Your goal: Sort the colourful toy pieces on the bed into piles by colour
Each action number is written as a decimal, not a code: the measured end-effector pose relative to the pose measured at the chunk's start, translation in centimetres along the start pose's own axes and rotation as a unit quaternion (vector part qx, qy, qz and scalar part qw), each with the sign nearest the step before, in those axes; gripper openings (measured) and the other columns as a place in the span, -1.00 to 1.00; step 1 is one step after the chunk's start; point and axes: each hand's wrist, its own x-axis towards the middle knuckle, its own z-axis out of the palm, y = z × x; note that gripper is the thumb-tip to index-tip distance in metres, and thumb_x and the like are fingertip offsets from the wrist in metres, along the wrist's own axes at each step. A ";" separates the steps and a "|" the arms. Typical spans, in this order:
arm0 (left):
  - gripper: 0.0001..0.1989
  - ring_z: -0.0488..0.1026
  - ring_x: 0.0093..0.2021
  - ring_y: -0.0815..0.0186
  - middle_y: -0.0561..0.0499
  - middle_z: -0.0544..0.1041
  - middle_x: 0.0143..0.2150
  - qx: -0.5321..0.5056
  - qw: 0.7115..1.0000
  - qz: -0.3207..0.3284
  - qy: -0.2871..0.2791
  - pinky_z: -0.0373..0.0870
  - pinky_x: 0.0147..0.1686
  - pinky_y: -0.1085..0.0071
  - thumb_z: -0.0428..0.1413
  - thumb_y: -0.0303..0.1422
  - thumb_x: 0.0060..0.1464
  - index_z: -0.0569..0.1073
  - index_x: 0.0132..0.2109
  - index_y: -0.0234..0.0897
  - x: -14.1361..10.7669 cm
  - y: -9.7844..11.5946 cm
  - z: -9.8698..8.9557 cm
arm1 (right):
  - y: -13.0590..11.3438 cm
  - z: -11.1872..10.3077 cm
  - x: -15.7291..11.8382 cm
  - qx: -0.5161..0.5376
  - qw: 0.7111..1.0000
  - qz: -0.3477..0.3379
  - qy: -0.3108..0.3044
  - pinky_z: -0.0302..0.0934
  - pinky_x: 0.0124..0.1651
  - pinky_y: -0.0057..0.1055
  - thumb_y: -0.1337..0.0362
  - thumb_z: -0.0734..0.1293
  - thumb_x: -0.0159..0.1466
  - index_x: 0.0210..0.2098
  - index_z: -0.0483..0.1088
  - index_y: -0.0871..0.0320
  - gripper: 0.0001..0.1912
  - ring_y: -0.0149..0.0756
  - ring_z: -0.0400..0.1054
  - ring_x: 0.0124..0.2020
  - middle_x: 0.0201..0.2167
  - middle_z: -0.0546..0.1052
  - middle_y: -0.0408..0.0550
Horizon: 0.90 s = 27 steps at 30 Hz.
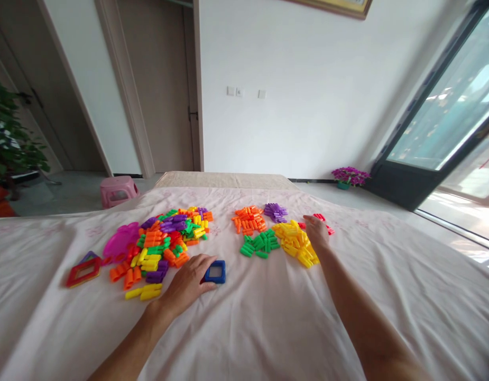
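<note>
My left hand [194, 276] grips a blue square frame [215, 272] between thumb and fingers, low over the cloth. To its left lies a mixed pile of coloured pieces [165, 241]. My right hand [316, 230] reaches to the red pieces [330, 230] at the right; its fingertips are too small to show what they hold, if anything. Beside it are the yellow pieces [295, 243]. Separate heaps of orange pieces [249, 219], green pieces [260, 244] and purple pieces [275, 211] lie at the middle.
A magenta tray [119, 243] and a red square frame [83, 272] lie left of the mixed pile. The pale cloth [244, 317] has folds. Beyond it stand a pink stool [118, 191] and a potted purple plant [349, 176].
</note>
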 end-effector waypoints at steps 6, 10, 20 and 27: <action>-0.50 0.38 0.25 0.15 -0.13 0.47 0.24 -0.034 0.984 -0.048 0.167 0.28 0.24 0.18 -0.05 -0.10 0.29 0.39 0.25 -0.21 0.1 -2.3 -5.3 | -3.4 0.7 -3.3 0.111 0.987 -0.114 0.006 0.32 0.05 -0.20 0.20 0.20 0.31 -0.02 0.54 0.14 -0.62 -0.11 0.49 -0.03 -0.06 0.62 0.04; -0.52 0.42 0.17 0.16 -0.16 0.53 0.14 0.043 0.913 -0.144 0.379 0.29 0.22 0.23 -0.12 -0.16 0.31 0.46 0.17 -0.32 -2.0 -6.5 -9.4 | -9.5 1.8 -9.4 0.160 0.941 -0.281 -0.097 0.32 0.04 -0.21 0.21 0.24 0.33 -0.14 0.56 0.08 -0.74 -0.14 0.50 -0.08 -0.15 0.63 -0.02; -0.49 0.46 0.02 -0.02 -0.30 0.54 0.04 0.205 0.809 -0.456 0.310 0.36 -0.04 0.15 -0.07 -0.16 0.23 0.49 0.16 -0.34 -8.7 -15.4 -10.4 | -22.5 2.7 -22.4 0.140 0.746 -0.590 -0.276 0.16 0.12 -0.23 0.19 0.40 0.30 0.11 0.43 0.05 -0.61 -0.17 0.39 0.04 0.05 0.55 0.02; -0.48 0.43 -0.01 -0.04 -0.28 0.49 0.11 0.206 0.822 -0.462 0.260 0.35 -0.09 0.14 -0.06 -0.15 0.20 0.49 0.17 -0.29 -8.7 -16.6 -10.4 | -23.9 5.3 -23.9 0.076 0.742 -0.596 -0.298 0.16 0.04 -0.30 0.26 0.41 0.28 -0.13 0.52 0.08 -0.83 -0.24 0.40 -0.12 -0.14 0.58 -0.08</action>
